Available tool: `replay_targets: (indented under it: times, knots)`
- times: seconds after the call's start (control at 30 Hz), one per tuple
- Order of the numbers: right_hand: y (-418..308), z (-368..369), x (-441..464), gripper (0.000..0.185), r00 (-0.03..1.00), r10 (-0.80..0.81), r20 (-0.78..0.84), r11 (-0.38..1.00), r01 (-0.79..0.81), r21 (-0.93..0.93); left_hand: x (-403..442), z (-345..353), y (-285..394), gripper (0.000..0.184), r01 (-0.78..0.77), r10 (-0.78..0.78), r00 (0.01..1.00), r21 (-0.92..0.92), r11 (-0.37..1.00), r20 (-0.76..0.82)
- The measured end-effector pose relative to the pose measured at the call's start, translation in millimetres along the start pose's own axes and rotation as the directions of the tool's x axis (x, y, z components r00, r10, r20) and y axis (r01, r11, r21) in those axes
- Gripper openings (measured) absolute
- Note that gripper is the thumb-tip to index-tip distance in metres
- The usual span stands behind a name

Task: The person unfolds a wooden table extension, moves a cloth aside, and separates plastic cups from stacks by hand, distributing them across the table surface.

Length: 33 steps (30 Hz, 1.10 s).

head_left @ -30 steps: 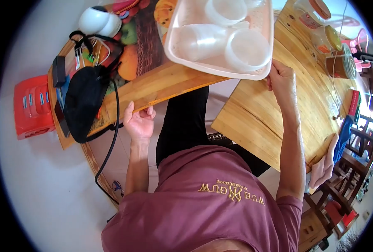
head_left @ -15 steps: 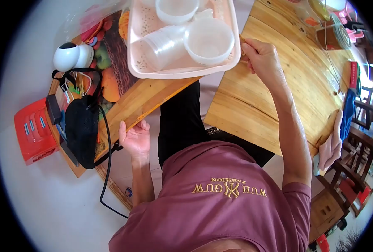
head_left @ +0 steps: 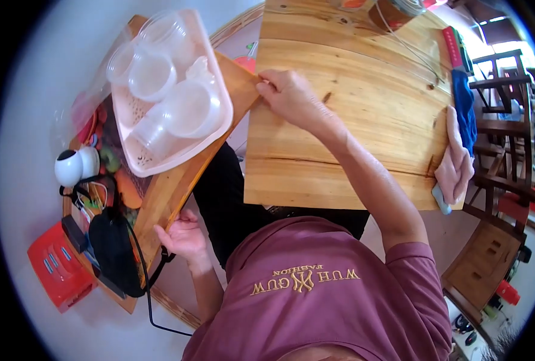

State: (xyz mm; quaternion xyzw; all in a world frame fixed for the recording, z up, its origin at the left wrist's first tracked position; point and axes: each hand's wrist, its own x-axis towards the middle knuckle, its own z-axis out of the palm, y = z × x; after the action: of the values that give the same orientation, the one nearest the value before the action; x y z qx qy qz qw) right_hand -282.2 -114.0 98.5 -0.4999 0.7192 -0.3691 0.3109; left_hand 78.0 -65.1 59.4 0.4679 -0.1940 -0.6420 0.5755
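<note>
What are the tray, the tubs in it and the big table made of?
Tray: likely plastic, opaque pale pink, smooth rounded rim with a soft sheen.
Tubs: probably thin plastic, translucent; light passes through their walls.
Big table: wood-look top, light sheen, grain and knots visible; solid or veneer, can't tell.

Bright window glare at right; fisheye curvature, black vignetted corners.

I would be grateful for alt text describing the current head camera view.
A person's right hand grips the corner of a wooden tabletop, left hand at its edge; on it sits a pink tray of translucent plastic tubs. A larger wooden table is alongside.
</note>
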Motion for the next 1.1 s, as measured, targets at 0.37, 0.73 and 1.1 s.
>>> replay_targets:
  times: [0.37, 0.73, 1.1]
  knots:
    - [-44.9, -40.9, -39.1, 0.033, 1.0, 0.007, 0.019, 0.991, -0.01, 0.133, -27.4, 75.5, -17.9, 0.054, -0.593, -0.079, 0.661, 0.584, 0.555, 0.746]
    - [-85.7, -33.1, -45.0, 0.032, 0.995, -0.066, 0.077, 0.961, 0.043, 0.274, -10.3, 137.7, 65.2, 0.036, -0.902, 0.567, 0.369, 0.137, 0.409, 0.737]
    - [-118.5, -22.7, -11.4, 0.03, 0.883, -0.456, -0.115, 0.883, 0.431, -0.189, 27.1, 187.0, 84.3, 0.018, -0.931, 0.482, 0.363, 0.336, 0.146, 0.798]
